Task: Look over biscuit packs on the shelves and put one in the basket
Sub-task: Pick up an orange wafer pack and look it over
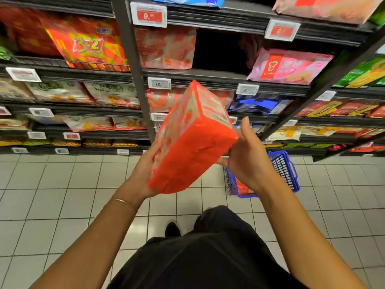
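1. At the far left, dark shelves (83, 75) carry rows of packs. A red and yellow pack (89, 44) stands on an upper shelf, with white and green packs (60, 90) on the shelf below it.
2. Price tags (148, 15) are clipped along the shelf edges, and a grey post (133, 65) runs up between the two bays.
3. Pale floor tiles (52, 184) spread out below the shelves.
4. A thin bracelet (120, 200) sits on the left wrist.
5. The left hand (143, 170) holds the lower left side of the red pack (191, 142). Its grip is clamped on the pack, with the palm under it and the fingers up its left face.
6. The red pack is in the air in front of the shelves, between both hands and above the floor. It is tilted, with its top end pointing up and away and a plain red side facing the camera. Its print is too blurred to read.
7. Below the pack are black clothing (208, 257) and the toe of a dark shoe (172, 229).
8. The right hand (248, 155) rests against the right side of the pack. Its grip is apart: the fingers point up, nearly straight, and the thumb reaches under the pack's lower edge.
9. A blue basket (285, 170) stands on the floor just beyond the right wrist, which partly hides it. Something red (242, 187) lies inside it.
10. On the right bay, a pink pack (289, 66) lies on one shelf and blue packs (258, 104) on the shelf below.
11. Green packs (366, 74) fill the far right.
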The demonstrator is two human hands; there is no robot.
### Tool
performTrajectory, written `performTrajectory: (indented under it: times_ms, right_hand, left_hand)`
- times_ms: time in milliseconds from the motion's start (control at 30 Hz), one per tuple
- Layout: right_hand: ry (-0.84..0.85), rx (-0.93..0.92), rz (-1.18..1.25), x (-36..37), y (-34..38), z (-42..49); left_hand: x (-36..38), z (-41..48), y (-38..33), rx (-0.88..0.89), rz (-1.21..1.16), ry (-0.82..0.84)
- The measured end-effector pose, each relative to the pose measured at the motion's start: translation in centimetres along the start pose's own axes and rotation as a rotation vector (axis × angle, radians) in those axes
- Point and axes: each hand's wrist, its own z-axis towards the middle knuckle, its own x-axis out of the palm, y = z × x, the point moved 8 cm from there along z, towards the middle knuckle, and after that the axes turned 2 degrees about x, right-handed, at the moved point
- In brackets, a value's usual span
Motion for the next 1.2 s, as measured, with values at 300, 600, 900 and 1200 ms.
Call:
performTrajectory:
  times_ms: [300,600,900,1200]
  right_hand:
    - [-0.124,0.041,0.151,-7.5,1.4,4.6]
    - [-0.35,-0.33,0.114,-15.4,9.2,15.6]
    - [-0.441,-0.566,-0.094,-17.3,13.6,20.6]
    - [-0.491,-0.456,-0.201,-16.7,13.6,22.9]
  left_hand:
    - [5.5,6.3,-8.6,0.363,0.484,-0.159]
    - [16.7,16.1,-18.5,0.658,1.106,-0.254]
    - [20.7,17.4,-22.9,0.923,1.797,-0.853]
    - [19.9,18.6,-25.0,0.89,2.087,-0.735]
